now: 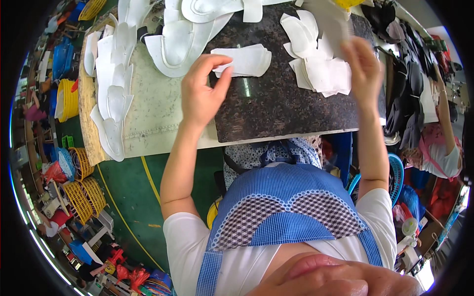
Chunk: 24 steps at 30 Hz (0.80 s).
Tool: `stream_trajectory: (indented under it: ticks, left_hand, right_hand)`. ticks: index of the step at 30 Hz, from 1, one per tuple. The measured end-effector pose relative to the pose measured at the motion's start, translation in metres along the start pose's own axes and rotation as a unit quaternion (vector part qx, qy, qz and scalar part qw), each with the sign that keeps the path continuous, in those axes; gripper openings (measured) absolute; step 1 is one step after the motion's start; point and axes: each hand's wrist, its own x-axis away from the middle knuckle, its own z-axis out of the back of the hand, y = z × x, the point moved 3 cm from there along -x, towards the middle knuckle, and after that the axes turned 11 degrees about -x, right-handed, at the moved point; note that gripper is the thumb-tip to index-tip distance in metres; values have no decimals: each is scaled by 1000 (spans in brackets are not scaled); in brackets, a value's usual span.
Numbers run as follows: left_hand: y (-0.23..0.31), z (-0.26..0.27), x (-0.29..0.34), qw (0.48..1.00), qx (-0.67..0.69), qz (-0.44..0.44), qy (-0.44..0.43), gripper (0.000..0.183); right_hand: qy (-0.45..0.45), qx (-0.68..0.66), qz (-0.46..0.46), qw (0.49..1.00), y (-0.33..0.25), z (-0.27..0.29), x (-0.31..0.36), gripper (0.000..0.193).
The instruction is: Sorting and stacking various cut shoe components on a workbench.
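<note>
A small stack of white flat cut pieces (249, 60), perhaps shoe parts, lies on the dark speckled slab (276, 108). At its left end is my left hand (203, 91), thumb and forefinger apart in a curve; whether they touch the stack is unclear. To the right, my right hand (364, 71) is raised and smeared by motion. Its fingertips meet a blurred whitish piece (332, 22), which it appears to pinch. Just left of that hand lies a loose, fanned pile of white pieces (326, 74), with more overlapping pieces (300, 34) above it.
Larger curved white pieces (173, 47) overlap at the back left. A long row of them (118, 93) runs along the table's left edge. Dark pieces (407, 93) hang at the right, near another person (437, 148). Yellow baskets (84, 197) stand on the left.
</note>
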Motion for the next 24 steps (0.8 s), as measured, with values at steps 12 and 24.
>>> stream_trajectory:
  ticks: [12, 24]
  left_hand:
    - [3, -39, -20, 959, -220, -142, -105, 27]
    - [1, -38, -21, 956, -272, -54, -97, 10]
  right_hand:
    - [-14, 324, 37, 945, -9, 72, 51, 29]
    - [-4, 185, 73, 980, -6, 9, 43, 9]
